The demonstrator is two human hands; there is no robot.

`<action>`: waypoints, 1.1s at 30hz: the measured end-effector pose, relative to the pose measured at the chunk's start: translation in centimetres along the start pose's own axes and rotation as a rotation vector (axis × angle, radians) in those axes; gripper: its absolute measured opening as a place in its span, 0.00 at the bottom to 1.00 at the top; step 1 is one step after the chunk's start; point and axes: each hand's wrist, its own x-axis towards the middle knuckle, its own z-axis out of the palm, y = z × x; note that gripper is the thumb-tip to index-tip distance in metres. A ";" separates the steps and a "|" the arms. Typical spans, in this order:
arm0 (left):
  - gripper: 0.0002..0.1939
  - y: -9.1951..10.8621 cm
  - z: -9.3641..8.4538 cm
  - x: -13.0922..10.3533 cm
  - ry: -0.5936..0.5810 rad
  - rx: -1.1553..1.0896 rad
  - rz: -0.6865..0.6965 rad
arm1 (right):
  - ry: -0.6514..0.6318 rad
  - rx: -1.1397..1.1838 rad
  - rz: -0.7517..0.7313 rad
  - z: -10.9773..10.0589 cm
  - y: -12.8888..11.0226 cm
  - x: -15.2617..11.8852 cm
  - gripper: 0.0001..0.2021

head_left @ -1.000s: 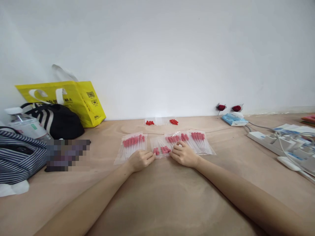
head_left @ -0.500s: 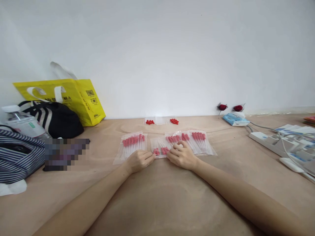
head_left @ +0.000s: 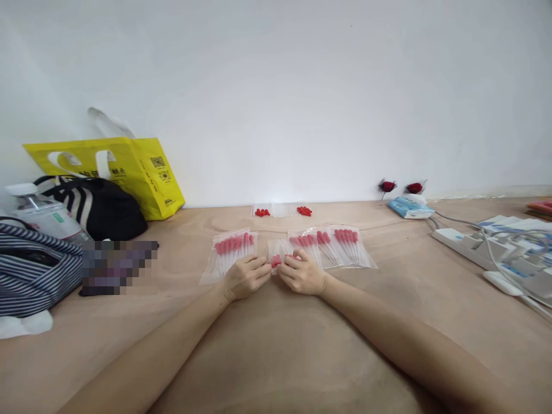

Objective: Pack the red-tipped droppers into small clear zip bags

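My left hand [head_left: 249,277] is closed, its fingertips pinching the left edge of a small clear bag [head_left: 276,250] that holds red-tipped sticks. My right hand [head_left: 302,272] is also closed, its fingers on the near right part of the same bag, covering some of the red tips. Left of it lies another clear bag with several red-tipped sticks [head_left: 233,246]. To the right, overlapping clear bags hold more such sticks [head_left: 346,237], fanned out with their red ends away from me.
Small bags with red pieces [head_left: 304,211] lie by the wall. At left are a yellow bag [head_left: 159,178], a black bag [head_left: 114,213], a bottle and a striped bag [head_left: 38,276]. At right are a blue tissue pack [head_left: 409,208], red flowers and power strips [head_left: 461,247] with cables.
My right hand has moved left, closer to my left hand, and uncovers the sticks in the bags at the right. The view has shifted slightly.
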 end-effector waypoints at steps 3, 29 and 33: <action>0.12 0.1 0.1 0.0 -0.019 -0.009 -0.009 | -0.035 -0.008 -0.003 -0.6 0.5 -0.6 0.15; 0.08 0.2 0.3 0.3 0.073 -0.068 -0.102 | -0.068 0.030 0.082 -0.7 0.5 -1.3 0.11; 0.05 0.2 0.3 0.5 0.092 -0.062 -0.072 | -0.054 0.026 0.040 -0.4 0.2 -0.6 0.12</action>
